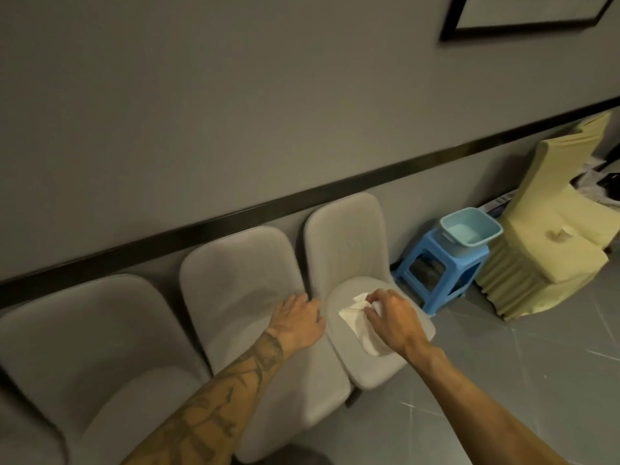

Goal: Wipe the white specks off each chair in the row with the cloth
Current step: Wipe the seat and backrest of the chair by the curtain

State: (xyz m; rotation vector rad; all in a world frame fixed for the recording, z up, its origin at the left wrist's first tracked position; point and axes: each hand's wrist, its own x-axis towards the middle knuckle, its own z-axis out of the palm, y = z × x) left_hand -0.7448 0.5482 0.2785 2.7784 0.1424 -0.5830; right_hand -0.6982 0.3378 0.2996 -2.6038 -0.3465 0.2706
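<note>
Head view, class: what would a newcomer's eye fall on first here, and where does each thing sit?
The white cloth gripped by the right hand, bright on the seat of the rightmost grey chair, draws the eye first. The left hand rests beside it on the middle chair. Further right, a blue stool carries a pale blue basin.

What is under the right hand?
A white cloth, gripped by the right hand, lies on the chair seat. The seat surface beneath cloth and hand is hidden.
</note>
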